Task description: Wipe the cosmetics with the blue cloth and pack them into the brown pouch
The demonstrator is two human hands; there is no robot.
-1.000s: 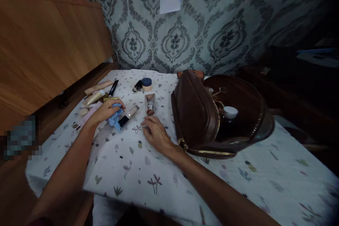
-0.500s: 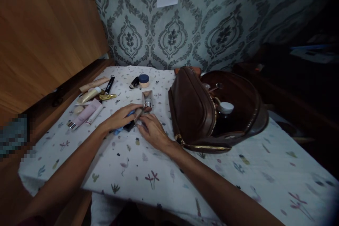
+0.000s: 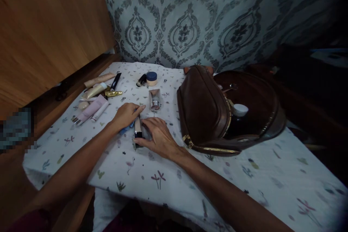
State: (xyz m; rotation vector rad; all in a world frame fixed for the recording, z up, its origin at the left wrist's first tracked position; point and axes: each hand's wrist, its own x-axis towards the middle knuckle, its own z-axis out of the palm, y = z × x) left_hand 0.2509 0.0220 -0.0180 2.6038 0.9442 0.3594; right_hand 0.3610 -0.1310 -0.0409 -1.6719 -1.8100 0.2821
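White cloth with little plants and birds on it covers the counter (image 3: 152, 166). In the middle is a thin, pale bottle (image 3: 137, 125) with a black cap (image 3: 138, 135), and it sits right between the person's two hands. Its long way runs from near to far, with the cap at the end close to the person and the pale end pointing toward the wall (image 3: 185, 40).

The right hand (image 3: 157, 134) is on the bottle's right side and pinches it, its thumb down at the cap and its fingers higher up. The left hand (image 3: 126, 114) is on the other side, bent around a blue cloth (image 3: 127, 129), with its thumb reaching to the bottle's far end. So the right hand is nearer the cap, and the left is nearer the pale end. Some left fingers are hidden, so one cannot tell if they grip the bottle too. It is also hard to tell if the bottle touches the counter.

Just past the hands lies a shiny tube (image 3: 154, 99). Farther back is a jar with a dark blue lid (image 3: 151, 78). Over to the left is a pile of tubes (image 3: 95, 107). To the right sits a big brown bag (image 3: 199, 112), unzipped, with a white-topped jar (image 3: 240, 109) showing inside.
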